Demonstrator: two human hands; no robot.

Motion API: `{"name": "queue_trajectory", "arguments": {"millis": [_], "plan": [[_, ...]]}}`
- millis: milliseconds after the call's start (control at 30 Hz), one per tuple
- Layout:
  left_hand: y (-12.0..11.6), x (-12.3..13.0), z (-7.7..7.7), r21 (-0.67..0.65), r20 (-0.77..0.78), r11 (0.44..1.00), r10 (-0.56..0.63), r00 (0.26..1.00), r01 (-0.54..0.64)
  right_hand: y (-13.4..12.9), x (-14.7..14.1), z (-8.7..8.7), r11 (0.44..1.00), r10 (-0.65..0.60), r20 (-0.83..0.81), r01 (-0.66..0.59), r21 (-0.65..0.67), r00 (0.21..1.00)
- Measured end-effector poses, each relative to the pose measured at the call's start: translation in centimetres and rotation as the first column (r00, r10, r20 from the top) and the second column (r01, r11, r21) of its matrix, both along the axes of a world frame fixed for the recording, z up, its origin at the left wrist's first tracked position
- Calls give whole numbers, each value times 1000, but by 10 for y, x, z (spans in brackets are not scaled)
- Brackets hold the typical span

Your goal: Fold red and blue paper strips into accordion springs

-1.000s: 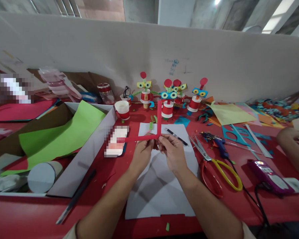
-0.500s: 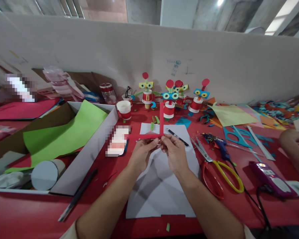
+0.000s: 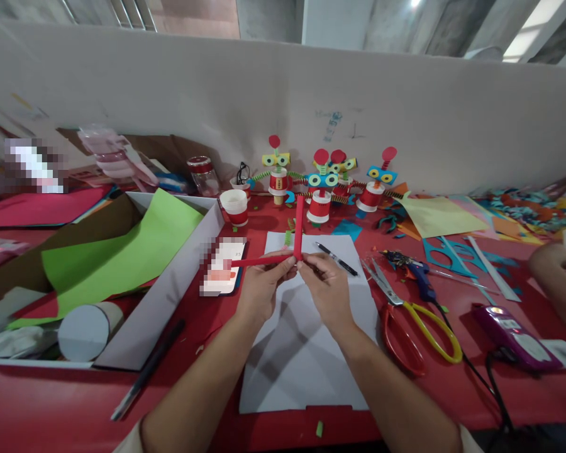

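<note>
Two red paper strips meet at a corner between my fingertips, one pointing away from me and the other out to the left. My left hand is closed, thumb and fingers pinching the left-pointing strip near the corner. Also closed, my right hand pinches the corner itself from the right. Both hands are above a white paper sheet. A black pen lies on the sheet just beyond my right hand. Small green folded paper pieces lie past the corner.
Scissors and a glue gun lie to the right, with a purple device. A white box with green paper and a phone are on the left. Several paper-cup robots stand behind; another person's arm shows at right.
The corner of the red strips has shifted slightly left. The left-pointing strip now tilts a little, and my right hand has moved closer to my left.
</note>
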State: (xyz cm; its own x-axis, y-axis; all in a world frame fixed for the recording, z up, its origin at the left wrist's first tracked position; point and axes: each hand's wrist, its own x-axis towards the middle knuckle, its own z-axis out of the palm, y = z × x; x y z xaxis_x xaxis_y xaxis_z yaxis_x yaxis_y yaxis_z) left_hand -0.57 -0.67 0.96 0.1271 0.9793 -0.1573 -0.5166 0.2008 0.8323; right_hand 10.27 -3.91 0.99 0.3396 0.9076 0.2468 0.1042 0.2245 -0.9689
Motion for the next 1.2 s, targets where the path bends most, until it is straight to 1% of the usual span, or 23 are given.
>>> {"name": "queue_trajectory", "arguments": {"millis": [67, 133, 233, 300, 467, 533, 667, 900, 1000, 1067, 1200], "plan": [[-1, 1, 1, 25, -20, 1000, 13, 1000, -12, 1, 0, -2, 1000, 6, -26, -6, -12, 1000], [-2, 1, 1, 67, -27, 998, 13, 1000, -11, 3, 1, -4, 999, 34, -98, -37, -30, 995], [-3, 1, 1, 112, -22, 994, -17, 1000, 20, 5, 2, -8, 995, 77, -194, -87, -48, 978], [-3, -1, 1, 114, -24, 992, -42, 999, 45, 6, 3, -8, 995, 77, -186, -88, -54, 980], [-1, -5, 3, 106, -85, 991, -71, 994, 80, 3, 4, -5, 997, 39, -67, -43, -58, 997], [-1, -5, 3, 105, -95, 991, -77, 993, 87, 3, 4, -5, 997, 47, -66, -51, -55, 997], [-1, -4, 0, 104, -92, 990, -89, 992, 98, 6, 5, -7, 995, 68, -121, -77, -69, 990], [-1, -2, -5, 138, -122, 990, -20, 992, 37, 7, 5, -7, 989, 99, -190, -117, -86, 977], [-1, -4, -3, 162, -125, 984, -50, 991, 70, 9, 5, -6, 986, 129, -270, -153, -68, 954], [0, -5, -1, 163, -109, 981, -84, 990, 101, 10, 6, -7, 987, 124, -315, -148, -55, 941], [1, -5, 0, 92, -33, 989, -110, 993, 113, 11, 6, -8, 990, 102, -343, -128, -57, 934]]}}
